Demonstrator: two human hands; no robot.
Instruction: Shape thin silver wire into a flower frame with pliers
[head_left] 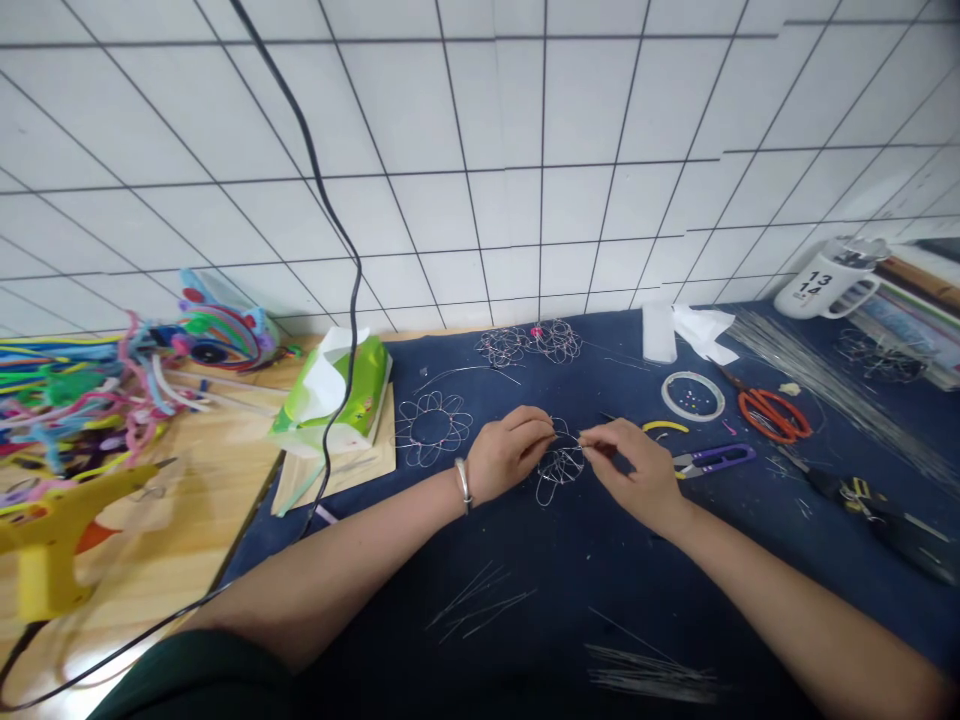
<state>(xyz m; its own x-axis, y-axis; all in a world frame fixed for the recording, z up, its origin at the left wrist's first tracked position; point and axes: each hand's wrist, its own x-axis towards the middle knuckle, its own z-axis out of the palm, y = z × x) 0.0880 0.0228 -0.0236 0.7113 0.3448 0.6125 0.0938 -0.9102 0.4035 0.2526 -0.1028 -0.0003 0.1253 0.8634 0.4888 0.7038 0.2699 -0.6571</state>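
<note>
Between my hands is a small wire frame [561, 467] bent into loops, with tiny pinkish dots at some joints. My left hand [514, 455], with a silver bangle at the wrist, pinches its upper left edge. The thumb and fingers of my right hand [634, 470] close on the wire at its upper right. Left of my left hand lies a flower-shaped wire ring [433, 430] with open petals. Farther back rest two rounded wire pieces, one [502, 346] beside another [555, 340] with a bright pink spot. The exact fingertip contact is too small to make out.
Purple thread snips [716, 460], orange-handled scissors [774, 415], black pliers [855, 500] and a white ring dish [693, 397] lie to the right. Cut wires [649, 672] lie in front. A tissue pack [334, 395], a black cable [355, 262] and a yellow glue gun [56, 540] are left.
</note>
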